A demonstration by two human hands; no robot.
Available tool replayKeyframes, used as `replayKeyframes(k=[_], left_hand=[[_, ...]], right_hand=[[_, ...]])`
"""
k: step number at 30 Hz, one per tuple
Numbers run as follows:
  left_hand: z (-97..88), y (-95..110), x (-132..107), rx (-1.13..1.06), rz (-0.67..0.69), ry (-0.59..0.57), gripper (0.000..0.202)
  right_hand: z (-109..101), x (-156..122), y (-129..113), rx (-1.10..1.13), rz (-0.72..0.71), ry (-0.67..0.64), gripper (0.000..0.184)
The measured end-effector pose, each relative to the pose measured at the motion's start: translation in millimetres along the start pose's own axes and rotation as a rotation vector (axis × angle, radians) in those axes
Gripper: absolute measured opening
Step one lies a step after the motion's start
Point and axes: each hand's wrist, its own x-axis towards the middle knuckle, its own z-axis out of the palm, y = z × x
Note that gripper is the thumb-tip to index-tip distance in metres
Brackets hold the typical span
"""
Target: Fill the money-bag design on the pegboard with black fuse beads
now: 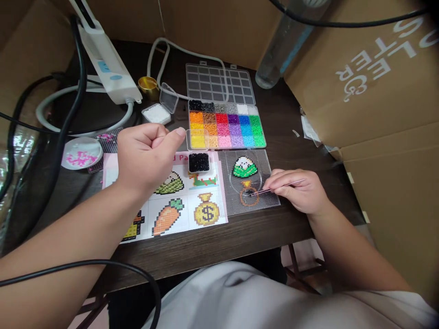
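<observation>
My right hand pinches thin tweezers, their tips down at the half-built money bag of beads on the clear pegboard. The bag has a yellow top, a brown outline and a few black beads inside. Above it on the board is a finished green-and-white bead figure with black edging. My left hand is closed in a fist over the printed pattern sheet, nothing showing in it. Beside its thumb stands an open small box of black beads.
Behind the board lies an open compartment case of coloured beads. At left are a white bead box, a golden cup, a dish of pink beads and a power strip. Cardboard walls enclose the desk; a bottle stands behind.
</observation>
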Motion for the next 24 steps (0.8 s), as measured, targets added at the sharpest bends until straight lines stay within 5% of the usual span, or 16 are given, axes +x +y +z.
replayKeyframes(k=[24], left_hand=[[0.6, 1.8, 0.6, 0.027, -0.003, 0.007, 0.049]], right_hand=[[-1.0, -2.3, 2.8, 0.031, 0.000, -0.010, 0.028]])
